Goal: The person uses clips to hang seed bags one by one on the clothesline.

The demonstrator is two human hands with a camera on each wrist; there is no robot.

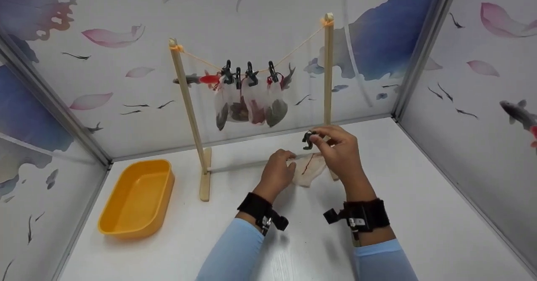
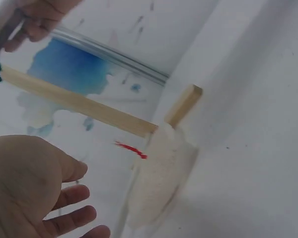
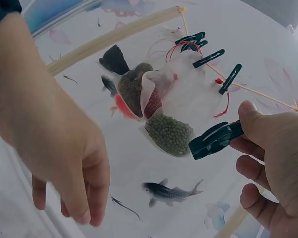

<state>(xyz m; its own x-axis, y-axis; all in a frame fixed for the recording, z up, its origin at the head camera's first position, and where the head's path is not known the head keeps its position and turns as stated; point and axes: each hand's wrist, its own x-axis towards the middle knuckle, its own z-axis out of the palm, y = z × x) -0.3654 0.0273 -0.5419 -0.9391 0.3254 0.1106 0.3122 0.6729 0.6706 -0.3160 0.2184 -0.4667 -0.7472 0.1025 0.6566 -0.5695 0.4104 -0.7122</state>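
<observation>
Between thumb and fingers, my right hand [image 1: 342, 151] pinches a dark green clothespin [image 3: 216, 140]. My left hand [image 1: 277, 170] has loosely bent fingers and holds nothing; in the left wrist view it is apart from a pale mesh drawstring bag [image 2: 161, 173]. That bag, with its red cord [image 1: 308, 164], is by the stand's lower crossbar, below my right hand. Farther back, several filled mesh bags [image 1: 256, 102] hang on an orange string [image 1: 304, 44] under dark clothespins [image 1: 251, 73]. Green beads [image 3: 169, 133] show through one of them.
Two wooden posts [image 1: 186, 105] carry the string, and a pale crossbar [image 1: 239, 165] joins them low down. A yellow plastic basin [image 1: 161, 205] stands on the white table [image 1: 419, 180] at left. Printed panels [image 1: 126, 4] enclose the back and sides.
</observation>
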